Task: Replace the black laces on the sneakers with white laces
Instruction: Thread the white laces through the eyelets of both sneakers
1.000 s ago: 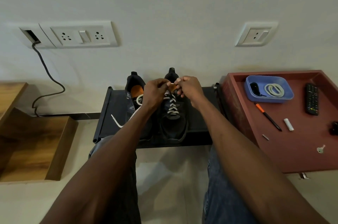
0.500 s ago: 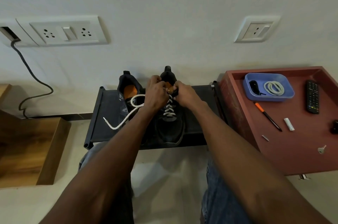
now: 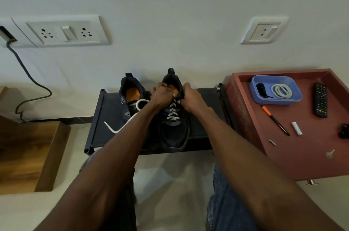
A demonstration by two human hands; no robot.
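Judging from how things lie, the relacing looks past its middle but not finished: the right sneaker point(image 3: 174, 117), standing on the low black rack point(image 3: 98, 128) against the wall, carries white lace point(image 3: 173, 112) crisscrossed up most of its eyelets, and both hands work at the top of its tongue. The left hand point(image 3: 162, 96) has its fingers curled in at the collar, seemingly pinching the lace or the upper, though exactly what they clamp is hidden; the right hand point(image 3: 189, 96) likewise grips the shoe's edge with fingers folded, thumb side against the tongue. The left sneaker point(image 3: 132, 102), just beside it on the rack, shows a loose white lace point(image 3: 122, 123) looping out of its opening and trailing across the rack, so it appears only partly threaded, if at all. In the blue tray point(image 3: 294, 96) on the red table point(image 3: 283, 159) a coiled pale lace point(image 3: 280, 90) and a dark bundle point(image 3: 261, 88), probably a removed black lace, sit near each other. Left to do, probably: the top eyelets here, then the other shoe
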